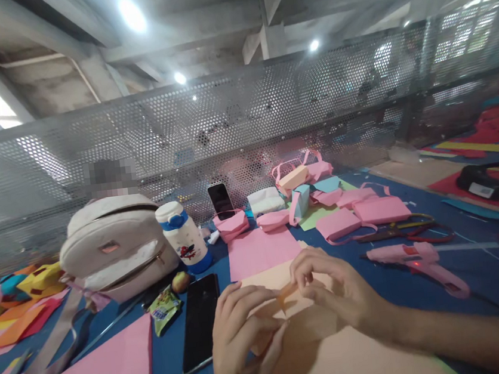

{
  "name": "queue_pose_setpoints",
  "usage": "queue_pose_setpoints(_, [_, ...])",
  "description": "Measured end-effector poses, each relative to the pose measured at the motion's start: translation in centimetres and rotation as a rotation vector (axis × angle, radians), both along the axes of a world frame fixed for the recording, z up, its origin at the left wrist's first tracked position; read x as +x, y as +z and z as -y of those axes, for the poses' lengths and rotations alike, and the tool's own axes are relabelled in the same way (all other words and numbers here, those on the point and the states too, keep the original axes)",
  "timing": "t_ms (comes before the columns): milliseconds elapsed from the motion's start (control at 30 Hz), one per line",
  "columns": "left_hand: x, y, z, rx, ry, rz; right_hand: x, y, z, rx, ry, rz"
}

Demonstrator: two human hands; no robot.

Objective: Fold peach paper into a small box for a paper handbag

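Near the front edge of the tabletop (pixel 396 290), my left hand (pixel 242 326) and right hand (pixel 337 291) pinch a peach paper piece (pixel 286 294), apparently to steady it. Glue gun (pixel 422 258) lies right, presumably for reach.

Peach paper (pixel 354 355), pink glue gun (pixel 430 267)

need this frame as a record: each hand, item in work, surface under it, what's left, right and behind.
left hand: fingertips at a small peach paper piece
right hand: fingertips at the same piece
under hands: larger peach paper
left side: black phone, green snack packet
right side: pink glue gun, red light showing
beyond hands: pink sheet, small pink paper bag
backdrop: perforated metal panel
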State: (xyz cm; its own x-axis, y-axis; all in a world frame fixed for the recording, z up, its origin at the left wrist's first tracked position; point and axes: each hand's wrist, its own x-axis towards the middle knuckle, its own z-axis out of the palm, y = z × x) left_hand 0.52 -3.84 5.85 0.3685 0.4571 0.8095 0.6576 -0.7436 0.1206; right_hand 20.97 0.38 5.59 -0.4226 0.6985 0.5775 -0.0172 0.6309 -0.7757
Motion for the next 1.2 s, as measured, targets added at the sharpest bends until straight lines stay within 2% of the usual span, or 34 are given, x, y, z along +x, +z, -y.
queue_pose_setpoints(100, [-0.2, 0.0, 0.0, -0.031, -0.002, 0.015, 0.0, -0.5, -0.4, 0.061, -0.011, 0.02])
queue_pose_setpoints(267, [-0.6, -0.5, -0.2, -0.05, -0.018, 0.009, 0.1, -1.5, -0.7, 0.291, -0.036, 0.18])
queue_pose_setpoints(400, [-1.1, -1.5, -0.5, -0.133, -0.064, 0.088, 0.1, -1.0, -0.6, 0.33, -0.072, 0.188])
queue_pose_setpoints(533, [-1.5, -3.1, -0.8, -0.228, -0.062, 0.276, 0.2, -0.3, -0.7, 0.337, -0.068, 0.299])
queue_pose_setpoints(700, [-1.4, -4.7, -1.1, -0.394, -0.102, 0.464, 1.2, 0.7, -2.1, 0.364, -0.13, 0.405])
queue_pose_setpoints(800, [-1.4, -5.4, -1.1, -0.46, -0.12, 0.422, 1.8, 1.1, -2.9, 0.46, -0.228, 0.447])
queue_pose_setpoints(867, [-1.4, -5.8, -0.9, -0.456, -0.106, 0.357, 1.8, 1.2, -2.9, 0.541, -0.238, 0.448])
queue_pose_setpoints(1000, [-1.5, -6.2, -0.5, -0.418, -0.112, 0.298, 1.5, 0.8, -1.7, 0.618, -0.153, 0.463])
queue_pose_setpoints(1200, [-1.1, -5.6, -0.1, -0.407, -0.131, 0.309, 1.2, 0.0, -0.8, 0.622, -0.087, 0.359])
